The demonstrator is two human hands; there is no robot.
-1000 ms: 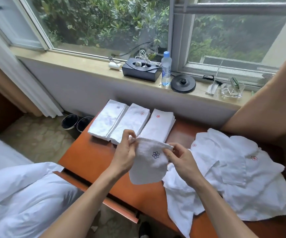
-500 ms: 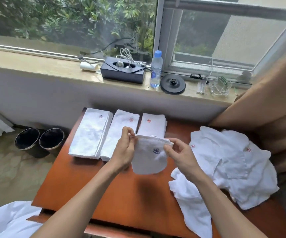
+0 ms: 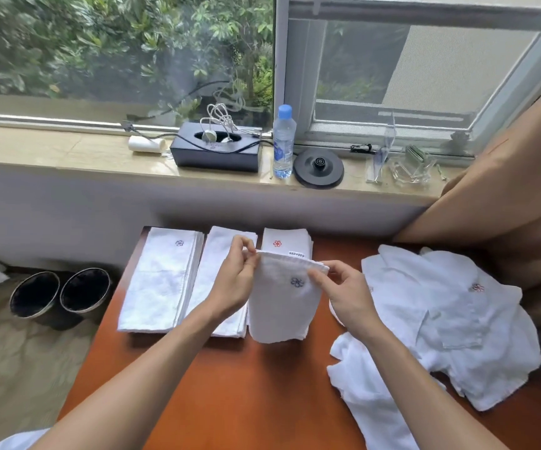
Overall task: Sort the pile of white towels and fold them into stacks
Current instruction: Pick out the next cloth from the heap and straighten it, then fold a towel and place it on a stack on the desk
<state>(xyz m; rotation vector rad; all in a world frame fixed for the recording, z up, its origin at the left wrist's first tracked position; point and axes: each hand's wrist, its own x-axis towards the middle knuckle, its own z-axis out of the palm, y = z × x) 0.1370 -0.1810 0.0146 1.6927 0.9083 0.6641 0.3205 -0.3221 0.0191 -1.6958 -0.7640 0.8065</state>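
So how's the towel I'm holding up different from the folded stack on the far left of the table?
The held towel hangs, pinched at its top edge by the left hand and right hand; the far-left stack lies flat on the table. The held towel is one short folded piece, while the far-left stack is a long rectangle of several layers. Both are white with a dark blue flower emblem.

Three folded stacks (image 3: 214, 277) at table (image 3: 246, 394) back — loose pile (image 3: 441, 326) right, bins (image 3: 61, 297) left
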